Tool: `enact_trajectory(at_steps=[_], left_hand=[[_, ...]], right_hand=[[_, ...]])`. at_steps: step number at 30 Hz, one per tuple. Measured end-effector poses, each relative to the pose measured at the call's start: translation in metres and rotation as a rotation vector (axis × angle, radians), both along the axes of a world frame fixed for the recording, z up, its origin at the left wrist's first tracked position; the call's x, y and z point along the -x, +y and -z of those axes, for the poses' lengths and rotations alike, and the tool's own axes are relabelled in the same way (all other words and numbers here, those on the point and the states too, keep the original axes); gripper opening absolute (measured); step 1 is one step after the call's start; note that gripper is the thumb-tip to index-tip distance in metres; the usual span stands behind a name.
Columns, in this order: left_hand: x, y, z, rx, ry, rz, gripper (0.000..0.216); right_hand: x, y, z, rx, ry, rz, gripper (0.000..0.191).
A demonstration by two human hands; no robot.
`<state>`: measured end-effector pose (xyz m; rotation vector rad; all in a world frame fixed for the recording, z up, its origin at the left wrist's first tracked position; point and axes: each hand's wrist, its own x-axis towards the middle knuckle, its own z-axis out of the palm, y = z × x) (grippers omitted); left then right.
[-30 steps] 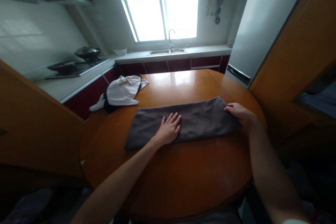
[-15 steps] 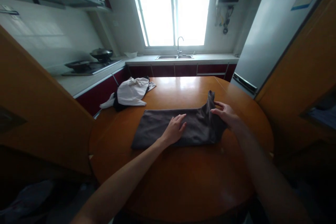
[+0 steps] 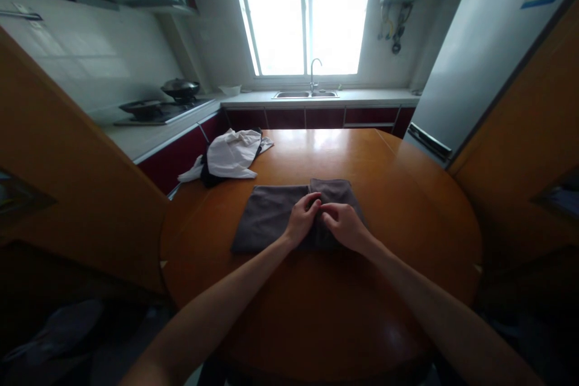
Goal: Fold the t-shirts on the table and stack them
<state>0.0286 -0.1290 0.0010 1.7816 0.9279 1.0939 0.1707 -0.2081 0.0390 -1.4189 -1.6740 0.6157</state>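
A dark grey folded garment [image 3: 271,211] lies on the round wooden table [image 3: 344,319] in front of me; its kind does not show. The right end is turned over toward the middle, making a thicker flap. My right hand [image 3: 346,226] pinches the edge of this flap with thumb and forefinger. Close beside it, almost touching, my left hand [image 3: 303,217] rests on the cloth at the same edge, its thumb and fingers drawn together on the fabric. Part of the fold is hidden under both hands.
A heap of white and black clothing [image 3: 233,154] lies at the table's far left. Behind the table run a counter with a sink [image 3: 307,94] and a stove with pans [image 3: 181,89]. A fridge [image 3: 470,54] stands at the right, with wooden door panels on both sides.
My right hand has brought the garment's raised right end leftward, folding it over. My left hand, flat on the cloth before, now has its fingers drawn together. The view has shifted slightly.
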Motion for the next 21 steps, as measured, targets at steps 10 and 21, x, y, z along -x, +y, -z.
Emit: enact_trajectory(at_steps=[10, 21], left_hand=[[0.01, 0.003, -0.019, 0.187, -0.116, 0.058, 0.068], [0.107, 0.035, -0.071, 0.403, -0.169, 0.019, 0.078]], right_hand=[[-0.055, 0.012, 0.0, -0.232, 0.157, 0.29, 0.026], [0.004, -0.017, 0.023, -0.287, -0.492, -0.165, 0.075]])
